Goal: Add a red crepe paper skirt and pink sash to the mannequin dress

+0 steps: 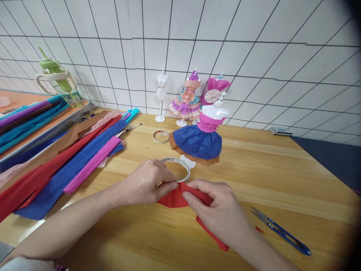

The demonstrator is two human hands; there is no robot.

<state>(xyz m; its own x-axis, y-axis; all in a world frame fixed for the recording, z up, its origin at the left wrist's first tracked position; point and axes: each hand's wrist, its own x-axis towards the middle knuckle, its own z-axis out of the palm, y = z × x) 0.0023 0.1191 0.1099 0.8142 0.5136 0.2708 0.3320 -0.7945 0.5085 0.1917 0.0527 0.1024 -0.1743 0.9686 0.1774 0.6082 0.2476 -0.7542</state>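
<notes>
Between my two hands is a strip of red crepe paper (173,198), gathered along its upper edge. My left hand (149,182) is closed, pinching that edge between thumb and fingers. Also closed, my right hand (217,201) grips the strip farther right, and its loose tail hangs down below the palm. A tape roll (187,173) lies just beyond my fingertips, partly hidden by my left hand. Behind it stands a small white mannequin (216,111) wearing a pink crepe top and a blue skirt (197,141) with a brown layer underneath.
Blue-handled thread snips (284,233) lie at the right by a red scrap (259,229). Folded crepe paper (70,158) in several colours covers the left side. A second tape roll (161,136), a bare mannequin (161,92) and a dressed one (187,103) stand toward the tiled wall.
</notes>
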